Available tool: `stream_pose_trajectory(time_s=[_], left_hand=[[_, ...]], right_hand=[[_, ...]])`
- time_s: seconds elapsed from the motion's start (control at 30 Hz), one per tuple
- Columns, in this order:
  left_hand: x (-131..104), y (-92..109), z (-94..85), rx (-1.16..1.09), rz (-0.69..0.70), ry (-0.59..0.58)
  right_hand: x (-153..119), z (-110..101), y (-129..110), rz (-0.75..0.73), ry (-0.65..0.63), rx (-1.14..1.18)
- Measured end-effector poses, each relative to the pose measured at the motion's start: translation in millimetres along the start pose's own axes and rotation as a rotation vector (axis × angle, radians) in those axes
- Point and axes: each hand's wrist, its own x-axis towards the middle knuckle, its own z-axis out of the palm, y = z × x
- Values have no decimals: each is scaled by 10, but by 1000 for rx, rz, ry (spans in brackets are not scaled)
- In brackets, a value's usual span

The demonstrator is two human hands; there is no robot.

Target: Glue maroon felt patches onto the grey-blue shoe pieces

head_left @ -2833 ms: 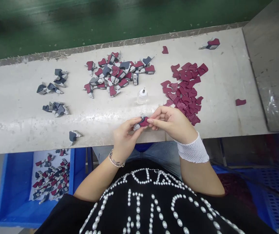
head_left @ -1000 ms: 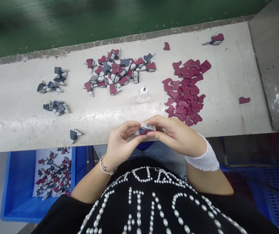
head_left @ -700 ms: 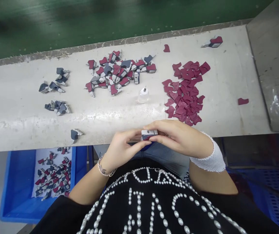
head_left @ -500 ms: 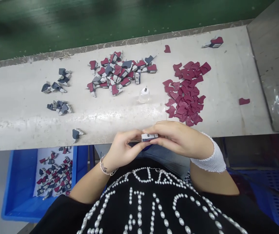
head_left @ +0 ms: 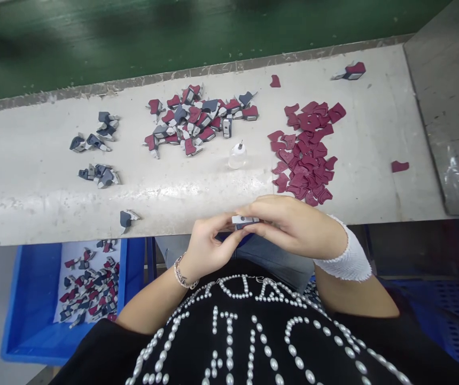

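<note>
My left hand and my right hand meet at the near edge of the white table, both pinching one small grey and maroon part. Its pale grey side faces up. Just beyond my right hand lies a pile of flat maroon pieces. A small clear bottle with a nozzle stands behind my hands. Further back is a heap of joined grey and maroon parts.
Small groups of grey parts lie at the left, one grey part near the front edge. A blue bin with several parts sits below the table at left. A green belt runs behind. A grey panel stands at right.
The part was flipped in my fingers from maroon side up to pale grey side up. Both hands drew back a little toward the table's near edge.
</note>
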Motion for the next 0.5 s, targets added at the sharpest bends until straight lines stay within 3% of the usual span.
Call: stream_pose_trajectory(time_s=[0.17, 0.4, 0.5], left_hand=[[-17, 18, -45, 89, -12, -36], [-37, 132, -198, 257, -30, -253], [-33, 142, -193, 293, -15, -233]], right_hand=[[-34, 20, -2, 28, 17, 52], [-83, 11, 7, 43, 38, 98], [-86, 40, 13, 61, 76, 106]])
